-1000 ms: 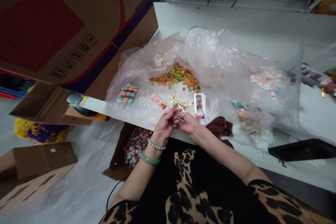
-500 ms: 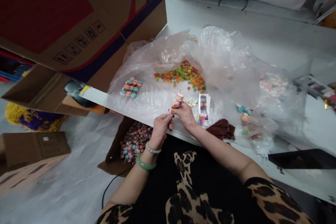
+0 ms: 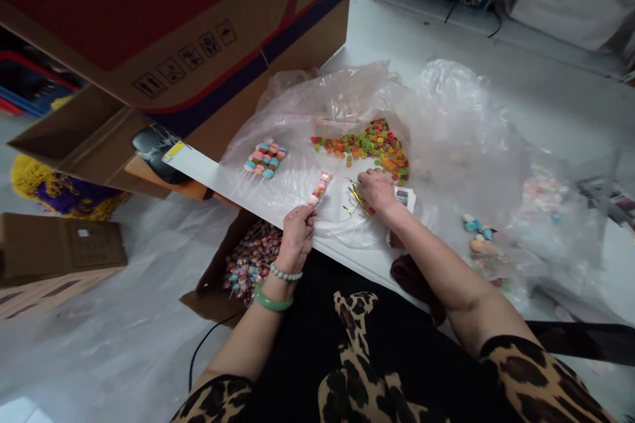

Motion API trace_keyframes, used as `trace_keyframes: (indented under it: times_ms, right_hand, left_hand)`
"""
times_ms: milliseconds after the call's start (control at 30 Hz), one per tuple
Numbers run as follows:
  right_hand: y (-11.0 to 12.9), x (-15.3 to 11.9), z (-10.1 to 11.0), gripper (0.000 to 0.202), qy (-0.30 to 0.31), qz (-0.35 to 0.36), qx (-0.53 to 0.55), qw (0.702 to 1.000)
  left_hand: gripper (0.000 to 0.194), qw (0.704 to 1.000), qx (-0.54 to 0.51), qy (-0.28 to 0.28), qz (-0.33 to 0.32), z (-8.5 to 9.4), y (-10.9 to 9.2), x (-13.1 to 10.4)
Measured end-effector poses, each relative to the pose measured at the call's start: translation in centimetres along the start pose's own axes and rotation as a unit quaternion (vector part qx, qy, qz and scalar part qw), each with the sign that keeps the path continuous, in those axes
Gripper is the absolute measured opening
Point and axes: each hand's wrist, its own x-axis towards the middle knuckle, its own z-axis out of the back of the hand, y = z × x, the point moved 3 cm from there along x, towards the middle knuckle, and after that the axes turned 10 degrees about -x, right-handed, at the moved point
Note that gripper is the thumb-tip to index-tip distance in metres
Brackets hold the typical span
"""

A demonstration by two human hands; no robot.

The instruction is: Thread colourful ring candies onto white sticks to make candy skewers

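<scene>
Between the fingers of my left hand (image 3: 298, 230) is the lower end of a wrapped candy skewer (image 3: 320, 188), which points up and away over the plastic sheet. My right hand (image 3: 378, 190) is at the gold twist ties (image 3: 358, 199), its fingers bent down over them; whether it grips one is hidden. Loose ring candies (image 3: 381, 143) in red, orange and green lie just beyond it. Several marshmallow skewers (image 3: 266, 158) lie side by side to the left. A white packet with a printed label (image 3: 405, 198) is partly behind my right wrist.
A large cardboard box (image 3: 278, 33) stands at the back left. Below the table edge, an open box holds many wrapped candies (image 3: 253, 263). A brown cloth (image 3: 413, 277) lies under my right forearm; bagged marshmallows (image 3: 543, 190) are at the right.
My right hand has let go of the candy skewer and moved right to the gold ties. My left hand still holds the skewer. The view has shifted a little.
</scene>
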Motion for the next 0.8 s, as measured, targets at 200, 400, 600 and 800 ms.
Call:
trace_keyframes:
  times_ms: [200, 400, 600, 800]
  right_hand:
    - [3.9, -5.0, 2.3, 0.024, -0.059, 0.006, 0.118, 0.991]
    - [8.4, -8.1, 3.0, 0.028, -0.133, 0.037, 0.038, 0.99]
    - [7.4, -8.3, 2.6, 0.027, -0.107, 0.062, 0.209, 0.97]
    - [6.4, -8.2, 1.2, 0.011, -0.045, -0.111, 0.501, 0.857]
  left_hand:
    - [0.023, 1.0, 0.007, 0.015, -0.001, -1.0, 1.0, -0.2]
    - [0.034, 0.991, 0.034, 0.123, 0.034, -2.3, 2.6, -1.6]
    - [0.042, 0.991, 0.018, 0.135, 0.014, -1.8, 2.5, -1.8]
    - [0.038, 0.988, 0.061, 0.136, -0.044, -2.2, 3.2, -2.0]
